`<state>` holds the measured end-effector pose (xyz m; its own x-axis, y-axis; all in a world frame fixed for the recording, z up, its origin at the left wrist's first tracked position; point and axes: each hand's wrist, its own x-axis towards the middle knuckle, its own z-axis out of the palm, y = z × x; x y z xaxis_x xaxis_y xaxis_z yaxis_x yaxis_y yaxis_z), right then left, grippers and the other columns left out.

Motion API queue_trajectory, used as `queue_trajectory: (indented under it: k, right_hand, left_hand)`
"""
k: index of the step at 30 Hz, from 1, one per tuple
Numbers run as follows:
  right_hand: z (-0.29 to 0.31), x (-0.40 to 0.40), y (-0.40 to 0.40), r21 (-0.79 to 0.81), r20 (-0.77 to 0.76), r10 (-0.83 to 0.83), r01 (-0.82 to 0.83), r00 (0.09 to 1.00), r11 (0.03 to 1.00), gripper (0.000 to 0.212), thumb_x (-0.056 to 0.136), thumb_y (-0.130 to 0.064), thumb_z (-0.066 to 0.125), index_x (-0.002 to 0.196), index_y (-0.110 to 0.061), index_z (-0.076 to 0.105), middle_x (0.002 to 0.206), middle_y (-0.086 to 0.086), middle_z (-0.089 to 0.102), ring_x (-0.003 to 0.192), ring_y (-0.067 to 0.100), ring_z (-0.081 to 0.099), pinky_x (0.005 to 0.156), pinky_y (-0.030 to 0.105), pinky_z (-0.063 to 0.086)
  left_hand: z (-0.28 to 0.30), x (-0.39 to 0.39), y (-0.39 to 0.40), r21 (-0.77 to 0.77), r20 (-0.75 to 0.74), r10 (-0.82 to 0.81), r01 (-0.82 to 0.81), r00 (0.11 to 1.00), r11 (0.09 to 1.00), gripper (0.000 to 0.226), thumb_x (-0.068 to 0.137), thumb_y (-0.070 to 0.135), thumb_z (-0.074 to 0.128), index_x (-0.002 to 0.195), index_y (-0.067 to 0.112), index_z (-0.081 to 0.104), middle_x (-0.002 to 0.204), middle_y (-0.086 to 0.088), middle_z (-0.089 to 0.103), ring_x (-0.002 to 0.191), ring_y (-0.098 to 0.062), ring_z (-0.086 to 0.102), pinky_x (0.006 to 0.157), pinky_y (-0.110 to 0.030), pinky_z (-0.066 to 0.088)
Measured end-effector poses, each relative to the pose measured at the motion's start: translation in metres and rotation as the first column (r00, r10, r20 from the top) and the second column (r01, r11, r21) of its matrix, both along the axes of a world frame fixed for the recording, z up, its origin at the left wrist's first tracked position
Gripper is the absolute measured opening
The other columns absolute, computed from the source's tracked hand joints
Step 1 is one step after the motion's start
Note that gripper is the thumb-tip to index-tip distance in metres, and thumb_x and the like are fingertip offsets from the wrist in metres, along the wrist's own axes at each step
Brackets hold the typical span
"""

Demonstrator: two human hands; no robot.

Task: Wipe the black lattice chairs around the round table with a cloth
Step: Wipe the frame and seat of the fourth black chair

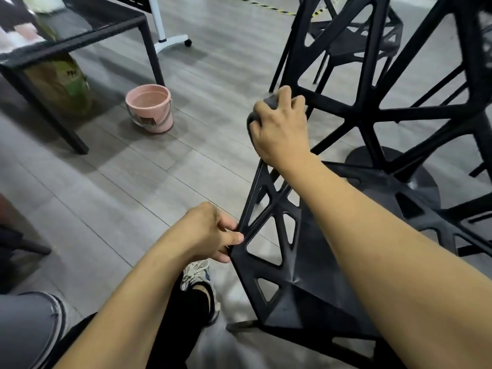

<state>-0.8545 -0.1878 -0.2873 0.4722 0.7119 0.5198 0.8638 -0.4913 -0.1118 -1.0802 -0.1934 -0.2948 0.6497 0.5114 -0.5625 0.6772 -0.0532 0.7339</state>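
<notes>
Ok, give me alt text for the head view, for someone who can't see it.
The right hand presses a grey cloth on a black lattice chair while the left hand grips its edge. A pink bucket stands on the grey floor behind.

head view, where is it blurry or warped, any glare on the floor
In the head view, the wide lens bows the edges, so the table frame and the chair struts lean outward; motion blur smears the top left corner and the lower foreground near the shoe; soft glare streaks the floor at the top; the right hand, the cloth and the pink bucket stay fairly sharp.
</notes>
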Motion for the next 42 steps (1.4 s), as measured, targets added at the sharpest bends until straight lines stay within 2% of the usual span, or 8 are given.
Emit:
queue_trajectory:
  k: [5,11,15,19,22,28,36,42]
  right_hand:
    - [-0.017,-0.051,-0.04,0.03,-0.166,0.045,-0.04,0.985,0.999,0.034,0.087,-0.035,0.039,0.101,-0.011,0.058,0.108,0.024,0.05,0.093,0.037,0.046,0.079,0.046,0.04]
    - [-0.062,-0.156,-0.117,0.0,-0.31,0.188,-0.198,0.932,0.98,0.025,0.079,-0.029,0.05,0.096,-0.013,0.058,0.096,0.016,0.046,0.081,0.031,0.042,0.071,0.045,0.046]
    - [-0.057,-0.138,-0.108,-0.055,-0.289,0.265,-0.292,0.92,0.955,0.031,0.081,-0.031,0.05,0.103,-0.013,0.062,0.099,0.016,0.047,0.085,0.035,0.047,0.072,0.05,0.048]
    - [-0.026,-0.084,-0.074,-0.062,-0.226,0.209,-0.228,0.951,0.972,0.035,0.089,-0.028,0.056,0.12,-0.012,0.059,0.119,0.022,0.046,0.102,0.041,0.048,0.088,0.048,0.043]
    - [0.003,-0.027,-0.032,-0.016,-0.236,0.072,-0.078,0.969,0.997,0.036,0.095,-0.031,0.051,0.128,-0.018,0.054,0.13,0.02,0.041,0.116,0.041,0.044,0.097,0.049,0.042]
    - [-0.004,-0.014,-0.006,0.084,-0.242,-0.052,0.075,0.969,0.994,0.045,0.089,-0.032,0.046,0.13,-0.013,0.054,0.127,0.02,0.044,0.114,0.04,0.046,0.094,0.044,0.039]
    - [-0.073,-0.181,-0.101,-0.039,-0.237,-0.072,0.065,0.969,0.997,0.031,0.077,-0.029,0.056,0.103,-0.013,0.06,0.105,0.018,0.054,0.088,0.035,0.048,0.074,0.046,0.037]
    - [-0.086,-0.178,-0.14,0.13,-0.27,0.158,-0.127,0.95,0.983,0.036,0.085,-0.024,0.057,0.116,-0.011,0.07,0.121,0.016,0.061,0.096,0.037,0.053,0.086,0.045,0.043]
  left_hand:
    - [0.005,0.002,-0.009,0.132,-0.043,0.084,-0.078,0.995,0.988,0.019,0.086,0.017,0.08,0.069,0.016,0.071,0.064,-0.002,0.071,0.06,-0.023,0.075,0.072,-0.034,0.064]
    - [0.019,-0.017,-0.032,0.368,-0.442,-0.14,0.322,0.886,0.872,0.017,0.084,0.021,0.066,0.069,0.012,0.064,0.069,-0.004,0.07,0.083,-0.023,0.073,0.064,-0.023,0.051]
    - [0.01,-0.019,-0.034,0.092,-0.376,-0.179,0.229,0.909,0.969,0.016,0.083,0.001,0.063,0.076,0.005,0.076,0.069,-0.004,0.076,0.067,-0.018,0.076,0.074,-0.035,0.064]
    - [-0.012,-0.016,-0.013,0.157,-0.376,0.026,0.036,0.926,0.987,0.015,0.084,-0.003,0.062,0.083,0.004,0.075,0.078,-0.014,0.077,0.075,-0.027,0.077,0.078,-0.042,0.064]
    - [-0.018,-0.012,0.01,0.316,-0.08,0.188,-0.154,0.979,0.936,0.028,0.093,0.001,0.053,0.079,0.018,0.07,0.084,-0.008,0.074,0.079,-0.027,0.074,0.08,-0.042,0.063]
    - [-0.001,0.019,0.032,-0.032,0.39,0.53,-0.565,0.753,0.825,0.029,0.104,0.008,0.036,0.104,0.014,0.064,0.098,-0.007,0.07,0.083,-0.021,0.063,0.074,-0.028,0.051]
    - [-0.005,0.039,0.02,0.057,0.429,0.328,-0.387,0.842,0.92,0.018,0.097,0.029,0.055,0.093,0.022,0.07,0.095,-0.002,0.076,0.084,-0.013,0.07,0.08,-0.029,0.053]
    - [-0.017,0.041,-0.007,0.449,0.299,0.025,-0.163,0.954,0.879,0.022,0.088,0.025,0.054,0.099,0.023,0.073,0.094,0.0,0.077,0.093,-0.021,0.071,0.091,-0.039,0.055]
